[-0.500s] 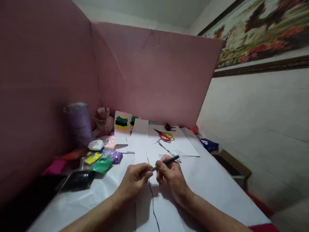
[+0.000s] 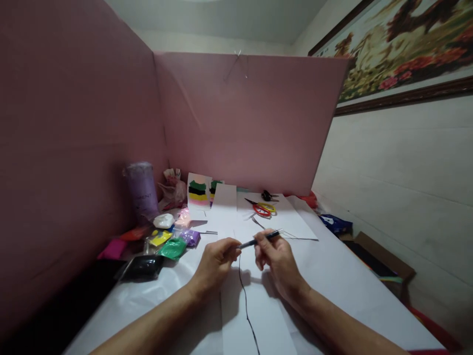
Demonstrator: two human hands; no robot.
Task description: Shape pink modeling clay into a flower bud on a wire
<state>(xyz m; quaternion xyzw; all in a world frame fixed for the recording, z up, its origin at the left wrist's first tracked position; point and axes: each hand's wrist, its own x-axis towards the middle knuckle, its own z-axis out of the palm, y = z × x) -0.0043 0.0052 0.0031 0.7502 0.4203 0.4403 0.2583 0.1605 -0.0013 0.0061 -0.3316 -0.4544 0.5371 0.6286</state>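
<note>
**Two hands hold a black pen above a paper strip marked with a wavy line**

The left hand point(image 2: 216, 261) pinches one end of the black pen point(image 2: 249, 243) between thumb and fingers; the right hand point(image 2: 279, 261) pinches the barrel nearer the other end, its lower fingers curled. The pen slants above the white paper strip point(image 2: 268, 323), where a dark wavy line point(image 2: 247, 311), apparently drawn, runs towards the wearer; I judge this to be handling of the pen rather than drawing; whether a cap is involved is too small to tell. Parting or closing its ends would call for a steady grip from both hands, clear of the paper.

Counted: two hands, one pen, one wavy line; beyond them, one pair of scissors point(image 2: 262, 210) with red and yellow handles, and one fork point(image 2: 255, 221); to the left, one purple cylinder point(image 2: 143, 192), two colour-banded cards, one foremost point(image 2: 198, 191), and at least five packets, namely white point(image 2: 163, 220), yellow point(image 2: 160, 238), green point(image 2: 173, 248), purple point(image 2: 191, 237) and black point(image 2: 143, 267).
</note>
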